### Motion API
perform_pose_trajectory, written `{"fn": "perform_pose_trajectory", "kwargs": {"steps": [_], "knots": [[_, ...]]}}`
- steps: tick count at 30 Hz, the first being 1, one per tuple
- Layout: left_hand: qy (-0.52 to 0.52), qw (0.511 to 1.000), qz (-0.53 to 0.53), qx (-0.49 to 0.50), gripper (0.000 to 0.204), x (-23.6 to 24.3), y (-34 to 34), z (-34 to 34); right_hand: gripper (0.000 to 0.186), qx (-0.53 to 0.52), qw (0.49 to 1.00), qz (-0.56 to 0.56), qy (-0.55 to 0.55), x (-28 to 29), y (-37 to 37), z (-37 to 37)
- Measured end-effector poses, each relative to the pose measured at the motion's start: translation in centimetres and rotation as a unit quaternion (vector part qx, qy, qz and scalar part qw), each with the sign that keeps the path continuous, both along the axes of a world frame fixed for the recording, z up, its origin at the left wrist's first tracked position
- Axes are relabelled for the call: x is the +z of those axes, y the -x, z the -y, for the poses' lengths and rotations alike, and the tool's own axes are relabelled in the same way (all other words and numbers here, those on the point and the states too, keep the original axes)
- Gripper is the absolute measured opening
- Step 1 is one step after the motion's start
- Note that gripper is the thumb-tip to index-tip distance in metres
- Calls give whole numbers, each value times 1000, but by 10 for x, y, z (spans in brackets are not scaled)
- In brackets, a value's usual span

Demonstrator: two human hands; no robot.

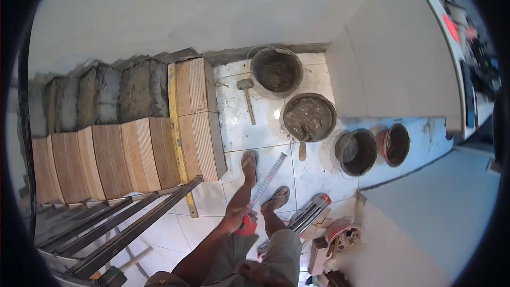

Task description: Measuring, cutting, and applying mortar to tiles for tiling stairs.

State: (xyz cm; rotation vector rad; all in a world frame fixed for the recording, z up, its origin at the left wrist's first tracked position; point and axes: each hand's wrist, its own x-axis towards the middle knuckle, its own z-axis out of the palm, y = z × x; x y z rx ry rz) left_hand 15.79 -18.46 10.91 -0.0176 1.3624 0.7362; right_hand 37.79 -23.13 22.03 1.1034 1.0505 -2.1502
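My left hand grips a red tape measure, with its pale blade extended upward and to the right over the white tiles, between my sandalled feet. My right hand is low at the bottom centre against my shorts, blurred, its fingers unclear. Left of me, tiled stair steps in wood look run beside rough cement steps. A long yellow level lies across the lowest step. A mallet lies on the floor near a bucket of mortar with a wooden-handled tool in it.
Three more buckets stand along the right. A metal railing is at lower left. A tile cutter and a pile of materials lie at lower right. Walls and a pale slanted surface bound the floor.
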Motion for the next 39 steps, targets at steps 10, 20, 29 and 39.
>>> {"fn": "perform_pose_trajectory", "kwargs": {"steps": [10,20,29,39], "knots": [[226,946,228,-50,55,44,-95,139,31,-21,964,120,-235,44,-53,99],[179,957,130,-187,56,47,-27,151,21,-165,907,127,-366,23,-26,228],[222,899,87,-367,58,41,-12,153,20,-350,936,-11,-37,86,-29,261],[194,855,59,-477,54,44,-52,170,23,-610,780,29,136,26,-69,347]]}}
